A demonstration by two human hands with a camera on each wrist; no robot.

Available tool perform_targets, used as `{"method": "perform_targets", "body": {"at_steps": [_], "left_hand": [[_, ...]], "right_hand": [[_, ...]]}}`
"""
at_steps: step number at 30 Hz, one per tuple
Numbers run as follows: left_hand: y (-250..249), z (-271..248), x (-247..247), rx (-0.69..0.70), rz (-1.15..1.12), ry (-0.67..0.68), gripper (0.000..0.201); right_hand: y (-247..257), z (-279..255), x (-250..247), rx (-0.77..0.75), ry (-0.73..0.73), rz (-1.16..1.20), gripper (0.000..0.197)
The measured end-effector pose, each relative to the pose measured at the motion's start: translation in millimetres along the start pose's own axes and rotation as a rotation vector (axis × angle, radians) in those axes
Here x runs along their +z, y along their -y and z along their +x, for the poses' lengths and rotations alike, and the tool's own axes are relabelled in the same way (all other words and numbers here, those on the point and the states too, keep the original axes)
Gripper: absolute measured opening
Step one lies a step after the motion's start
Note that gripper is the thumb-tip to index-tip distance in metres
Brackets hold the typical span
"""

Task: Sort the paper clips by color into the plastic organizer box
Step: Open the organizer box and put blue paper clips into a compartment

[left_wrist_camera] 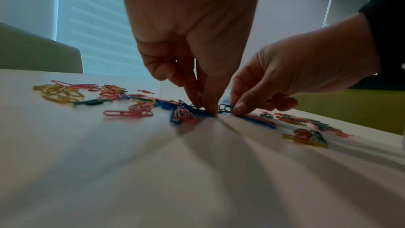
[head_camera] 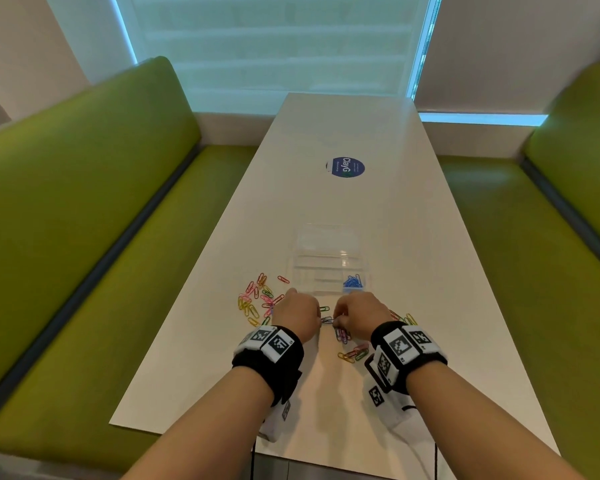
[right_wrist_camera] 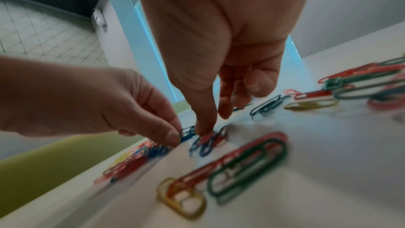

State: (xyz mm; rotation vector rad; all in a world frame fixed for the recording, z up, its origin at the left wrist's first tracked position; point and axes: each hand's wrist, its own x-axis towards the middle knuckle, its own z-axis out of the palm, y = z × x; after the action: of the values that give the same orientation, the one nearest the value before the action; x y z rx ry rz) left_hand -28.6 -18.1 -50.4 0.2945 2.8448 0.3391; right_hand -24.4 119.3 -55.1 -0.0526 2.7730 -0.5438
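Note:
A clear plastic organizer box [head_camera: 329,244] stands on the white table [head_camera: 343,202], with blue clips [head_camera: 352,283] in its near right compartment. Just in front of it my two hands meet over a small tangle of blue paper clips [head_camera: 326,320]. My left hand [left_wrist_camera: 208,111] pinches one end of the tangle against the table. My right hand [right_wrist_camera: 205,132] pinches the other end [left_wrist_camera: 225,107]. Loose clips in pink, yellow, green and red lie left [head_camera: 257,299] and right [head_camera: 353,353] of my hands.
Green padded benches [head_camera: 84,220] run along both long sides of the table. A round blue sticker [head_camera: 345,167] lies farther up the tabletop. A few more clips [head_camera: 407,318] sit beside my right wrist.

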Motion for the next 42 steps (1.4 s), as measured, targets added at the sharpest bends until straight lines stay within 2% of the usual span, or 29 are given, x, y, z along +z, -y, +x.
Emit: {"method": "perform_targets", "body": {"at_steps": [6,9,12,19,26,34,42], "left_hand": [[-1,2,-3,-0.021,-0.032,0.039,0.026],[1,3,-2,-0.02,-0.053,0.06,0.023],[0,3,-1,-0.035,-0.058,0.065,0.021],[-2,2,-2,-0.02,-0.075,0.039,0.019],[-2,11,-2,0.025,-0.188,-0.015,0.022],[-24,34,-17,0.114,-0.257,-0.22,0.025],[-50,49,-20,0.116,-0.214,-0.198,0.026]], "right_hand": [[-14,5,-14,0.045,-0.128,0.157,0.013],[-22,11,-27,0.089,-0.241,0.172,0.015],[-26,18,-37,0.139,-0.293,0.176,0.018],[-27,30,-37,0.147,-0.273,0.183,0.024],[-40,17,-38,0.173,-0.307,0.21,0.024],[-58,-1,-39,0.184,-0.34,0.222,0.022],[-61,-16,-34,0.181,-0.318,0.224,0.023]]}}
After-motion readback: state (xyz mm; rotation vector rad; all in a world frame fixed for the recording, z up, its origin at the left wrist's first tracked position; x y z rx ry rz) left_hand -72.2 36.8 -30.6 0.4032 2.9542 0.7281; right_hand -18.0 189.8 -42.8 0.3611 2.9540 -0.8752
